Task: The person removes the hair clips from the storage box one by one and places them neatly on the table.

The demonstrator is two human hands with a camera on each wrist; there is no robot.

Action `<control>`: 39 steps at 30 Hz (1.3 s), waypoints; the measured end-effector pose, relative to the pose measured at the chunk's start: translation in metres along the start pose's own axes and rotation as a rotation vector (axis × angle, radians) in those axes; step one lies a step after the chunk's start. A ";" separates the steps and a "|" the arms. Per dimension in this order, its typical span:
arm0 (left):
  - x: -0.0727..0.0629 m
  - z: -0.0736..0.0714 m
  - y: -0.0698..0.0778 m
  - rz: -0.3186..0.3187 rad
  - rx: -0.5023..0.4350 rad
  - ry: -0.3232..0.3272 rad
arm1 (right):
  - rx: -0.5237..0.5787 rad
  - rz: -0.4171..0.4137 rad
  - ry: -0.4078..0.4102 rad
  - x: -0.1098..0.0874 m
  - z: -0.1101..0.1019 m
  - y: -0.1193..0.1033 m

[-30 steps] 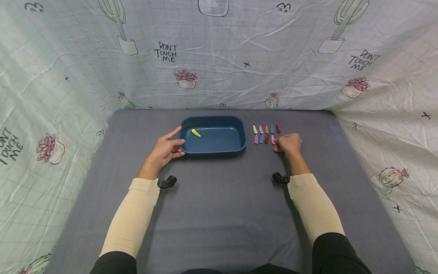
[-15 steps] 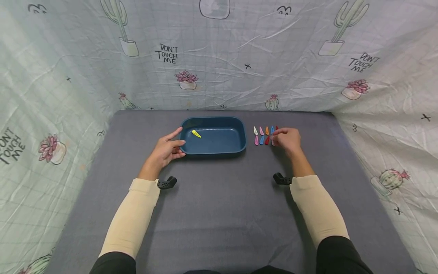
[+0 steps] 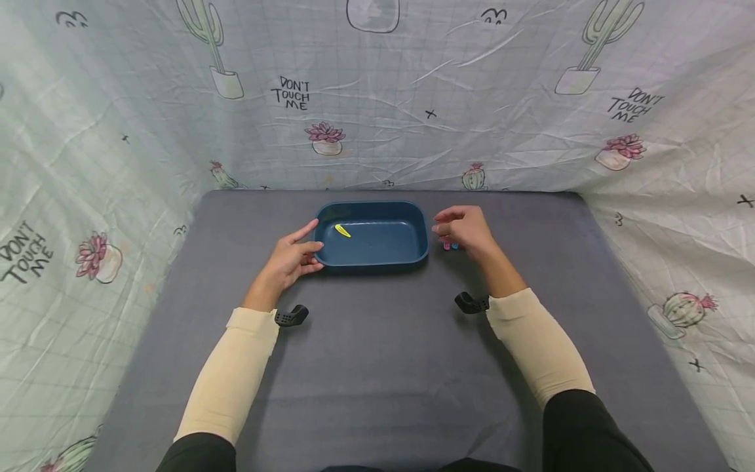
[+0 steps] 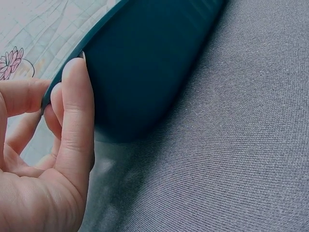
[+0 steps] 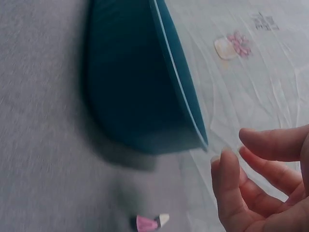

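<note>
My left hand [image 3: 290,257] pinches the left end of a dark blue rectangular tray [image 3: 377,264]; in the left wrist view the fingers [image 4: 77,106] lie on both sides of its rim. One yellow snap hair clip [image 3: 343,231] lies inside, toward the left. My right hand [image 3: 466,229] hovers just right of the tray, fingers loosely bent and apart, with nothing visible between them in the right wrist view. Below it, the ends of a pink hair clip [image 3: 446,246] and a blue hair clip [image 3: 455,246] show; the hand hides the other clips.
Grey cloth [image 3: 366,354] covers the table. A printed cactus sheet [image 3: 383,118] hangs behind and at both sides. Each wrist wears a black camera mount [image 3: 291,316]. In the right wrist view, a pink clip [image 5: 146,224] and a pale clip [image 5: 164,220] lie near the tray.
My right hand has lifted from the right end of the clip rows and moved left toward the tray, covering most of the clips. My left hand keeps its hold on the tray.
</note>
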State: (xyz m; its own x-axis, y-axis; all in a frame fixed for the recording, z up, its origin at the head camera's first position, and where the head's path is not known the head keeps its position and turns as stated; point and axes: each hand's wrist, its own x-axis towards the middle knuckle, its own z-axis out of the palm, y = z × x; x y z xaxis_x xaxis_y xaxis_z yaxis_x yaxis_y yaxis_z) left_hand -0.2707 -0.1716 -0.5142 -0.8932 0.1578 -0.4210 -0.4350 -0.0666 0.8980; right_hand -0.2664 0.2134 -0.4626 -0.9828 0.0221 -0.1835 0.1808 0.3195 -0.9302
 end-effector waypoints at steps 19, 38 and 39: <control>0.000 -0.008 -0.001 0.013 -0.004 0.008 | 0.037 -0.060 -0.135 0.021 0.050 -0.020; 0.000 -0.002 -0.003 0.018 -0.009 -0.004 | 0.001 0.019 -0.224 0.049 0.110 -0.031; 0.000 -0.002 -0.003 0.018 -0.009 -0.004 | 0.008 0.032 -0.228 0.051 0.114 -0.031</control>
State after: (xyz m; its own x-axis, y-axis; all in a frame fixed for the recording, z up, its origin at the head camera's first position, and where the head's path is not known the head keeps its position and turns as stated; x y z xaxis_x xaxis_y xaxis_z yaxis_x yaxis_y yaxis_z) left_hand -0.2695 -0.1731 -0.5168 -0.9002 0.1607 -0.4047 -0.4204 -0.0787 0.9039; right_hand -0.3175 0.0969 -0.4787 -0.9427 -0.1831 -0.2788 0.2126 0.3143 -0.9252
